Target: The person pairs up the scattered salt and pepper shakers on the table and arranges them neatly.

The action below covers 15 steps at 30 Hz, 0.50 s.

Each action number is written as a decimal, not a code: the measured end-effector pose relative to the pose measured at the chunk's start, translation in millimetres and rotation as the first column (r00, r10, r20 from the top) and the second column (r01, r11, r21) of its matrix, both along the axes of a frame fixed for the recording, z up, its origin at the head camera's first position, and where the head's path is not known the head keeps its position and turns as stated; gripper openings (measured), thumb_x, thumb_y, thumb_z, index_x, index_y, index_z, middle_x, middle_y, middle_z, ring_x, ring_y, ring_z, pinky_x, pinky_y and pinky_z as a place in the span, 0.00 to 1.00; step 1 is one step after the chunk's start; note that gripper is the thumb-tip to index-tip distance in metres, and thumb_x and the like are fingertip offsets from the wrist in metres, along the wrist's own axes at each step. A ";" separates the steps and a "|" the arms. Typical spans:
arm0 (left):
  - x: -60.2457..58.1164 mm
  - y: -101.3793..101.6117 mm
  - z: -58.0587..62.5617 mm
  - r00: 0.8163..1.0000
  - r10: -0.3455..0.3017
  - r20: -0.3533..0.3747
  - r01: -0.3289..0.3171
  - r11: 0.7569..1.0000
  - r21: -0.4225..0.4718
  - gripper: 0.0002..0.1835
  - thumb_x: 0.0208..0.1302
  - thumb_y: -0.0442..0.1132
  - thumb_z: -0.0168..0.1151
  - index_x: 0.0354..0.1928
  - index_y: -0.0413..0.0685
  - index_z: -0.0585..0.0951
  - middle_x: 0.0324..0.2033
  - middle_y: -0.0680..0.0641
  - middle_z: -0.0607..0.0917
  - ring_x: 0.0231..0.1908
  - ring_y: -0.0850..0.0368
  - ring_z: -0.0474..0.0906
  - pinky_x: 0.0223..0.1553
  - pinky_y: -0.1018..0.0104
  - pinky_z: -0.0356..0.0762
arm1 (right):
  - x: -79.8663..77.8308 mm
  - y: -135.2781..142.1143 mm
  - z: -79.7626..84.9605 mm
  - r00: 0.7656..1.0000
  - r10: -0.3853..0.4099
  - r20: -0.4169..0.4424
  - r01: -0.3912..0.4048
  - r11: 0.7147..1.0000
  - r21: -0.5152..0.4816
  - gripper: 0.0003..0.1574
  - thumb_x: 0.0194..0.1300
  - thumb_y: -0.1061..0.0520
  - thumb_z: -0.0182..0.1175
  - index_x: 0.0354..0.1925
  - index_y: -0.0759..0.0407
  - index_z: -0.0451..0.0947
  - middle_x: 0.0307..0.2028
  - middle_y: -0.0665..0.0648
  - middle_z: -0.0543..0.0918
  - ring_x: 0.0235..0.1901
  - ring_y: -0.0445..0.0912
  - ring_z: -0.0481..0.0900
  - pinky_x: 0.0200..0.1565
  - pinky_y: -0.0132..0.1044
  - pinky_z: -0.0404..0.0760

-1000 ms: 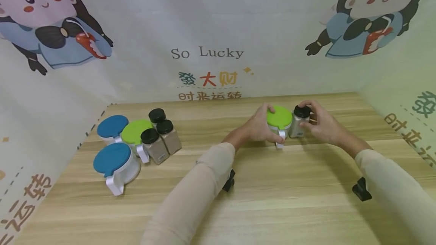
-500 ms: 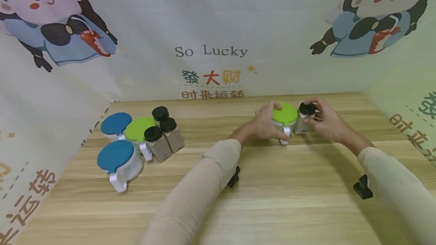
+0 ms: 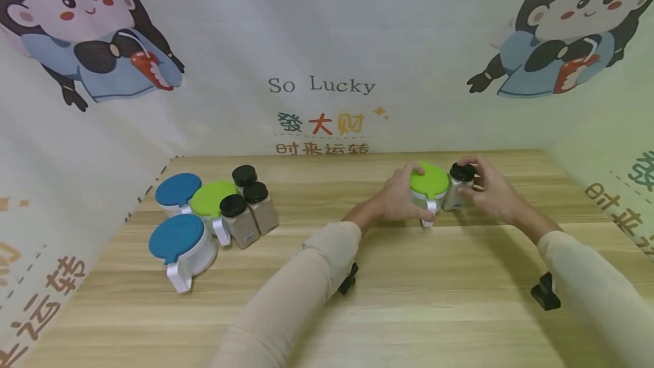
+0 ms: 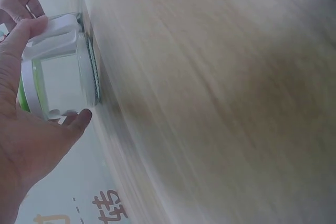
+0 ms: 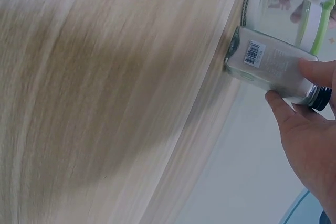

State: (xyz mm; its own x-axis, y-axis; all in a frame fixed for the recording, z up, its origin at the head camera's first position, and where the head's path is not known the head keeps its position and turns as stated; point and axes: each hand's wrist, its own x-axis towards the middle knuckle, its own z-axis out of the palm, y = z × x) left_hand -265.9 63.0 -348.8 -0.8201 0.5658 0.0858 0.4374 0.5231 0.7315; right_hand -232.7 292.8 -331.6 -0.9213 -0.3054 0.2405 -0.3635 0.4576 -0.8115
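Observation:
My left hand (image 3: 398, 196) grips a clear round seasoning jar (image 3: 430, 179) with a green lid and a white handle, thumb near the handle and fingers around the far side. In the left wrist view, the jar's glass wall (image 4: 62, 80) shows with its base at the tabletop. Right beside it stands a square spice bottle (image 3: 453, 200) with a black cap. My right hand (image 3: 494, 193) holds that bottle between thumb and fingers, the index finger over the cap. A barcode label marks the bottle (image 5: 262, 59) in the right wrist view, where it stands against the jar.
At the left of the wooden table (image 3: 409, 322) stand two blue-lidded jars, one in front (image 3: 177, 237) and one behind (image 3: 179, 189). A green-lidded jar (image 3: 212, 197) is between them and several black-capped spice bottles (image 3: 241, 226). A printed curtain (image 3: 230, 27) encloses the back and sides.
The head view has shifted slightly. Both hands keep their hold on the green-lidded jar and the spice bottle, which stay side by side in the same place.

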 end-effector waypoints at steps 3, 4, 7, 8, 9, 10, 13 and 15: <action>0.3 1.5 -1.8 1.000 -0.013 0.001 0.013 1.000 0.012 0.48 0.53 0.44 0.81 0.70 0.53 0.60 0.61 0.43 0.68 0.55 0.53 0.68 0.49 0.63 0.74 | 0.2 2.4 -1.6 1.000 -0.010 -0.002 0.010 1.000 0.007 0.34 0.68 0.78 0.55 0.66 0.76 0.52 0.65 0.83 0.61 0.64 0.79 0.61 0.61 0.66 0.65; 0.1 1.6 -2.4 1.000 -0.011 -0.004 0.011 1.000 0.013 0.48 0.52 0.44 0.81 0.70 0.53 0.60 0.61 0.43 0.68 0.55 0.53 0.68 0.50 0.63 0.74 | -0.1 2.7 -2.1 1.000 -0.012 -0.002 0.013 1.000 0.010 0.34 0.68 0.78 0.55 0.67 0.76 0.52 0.65 0.83 0.61 0.64 0.79 0.62 0.60 0.65 0.66; -0.1 1.5 -3.7 1.000 -0.006 -0.025 0.006 1.000 0.002 0.49 0.52 0.45 0.82 0.70 0.53 0.60 0.62 0.42 0.68 0.56 0.52 0.68 0.52 0.62 0.74 | -0.4 3.1 -3.1 1.000 -0.016 -0.001 0.016 1.000 0.009 0.34 0.69 0.77 0.55 0.67 0.74 0.53 0.64 0.82 0.62 0.64 0.79 0.62 0.60 0.65 0.66; 0.4 1.1 -3.9 0.999 -0.008 -0.032 0.007 1.000 -0.005 0.50 0.51 0.46 0.82 0.71 0.53 0.59 0.63 0.43 0.67 0.57 0.52 0.67 0.53 0.60 0.73 | -0.1 3.3 -3.0 1.000 -0.016 -0.001 0.016 1.000 0.007 0.34 0.69 0.77 0.55 0.67 0.74 0.53 0.65 0.82 0.62 0.64 0.79 0.61 0.61 0.66 0.66; 1.0 0.5 -3.7 0.999 -0.011 -0.042 0.011 1.000 -0.010 0.51 0.51 0.47 0.82 0.72 0.54 0.59 0.65 0.43 0.66 0.59 0.51 0.66 0.55 0.59 0.72 | 0.5 3.9 -2.7 1.000 -0.017 -0.003 0.017 1.000 0.010 0.34 0.69 0.77 0.56 0.68 0.74 0.54 0.65 0.82 0.62 0.65 0.79 0.60 0.61 0.67 0.65; 1.4 -0.4 -3.6 0.998 -0.017 -0.058 0.016 1.000 -0.012 0.52 0.51 0.48 0.82 0.73 0.54 0.58 0.67 0.43 0.65 0.61 0.51 0.64 0.57 0.57 0.70 | 1.4 4.7 -2.1 1.000 -0.021 -0.005 0.021 1.000 0.012 0.35 0.68 0.77 0.56 0.69 0.73 0.54 0.66 0.82 0.61 0.65 0.79 0.59 0.62 0.68 0.63; 3.1 -6.6 0.6 0.994 -0.041 -0.104 0.041 0.999 0.000 0.54 0.51 0.50 0.81 0.76 0.57 0.57 0.72 0.46 0.60 0.66 0.51 0.58 0.64 0.52 0.64 | 4.9 8.7 2.9 0.999 -0.044 -0.020 0.044 0.999 0.004 0.39 0.66 0.77 0.55 0.72 0.71 0.54 0.70 0.79 0.57 0.69 0.77 0.54 0.65 0.71 0.57; 3.3 -13.3 6.9 0.987 -0.052 -0.150 0.055 0.998 0.020 0.54 0.52 0.49 0.81 0.76 0.58 0.57 0.74 0.47 0.58 0.69 0.51 0.55 0.68 0.50 0.58 | 7.9 11.2 8.7 0.995 -0.084 -0.053 0.084 0.996 -0.003 0.38 0.66 0.75 0.54 0.72 0.71 0.56 0.71 0.76 0.58 0.70 0.73 0.54 0.66 0.69 0.55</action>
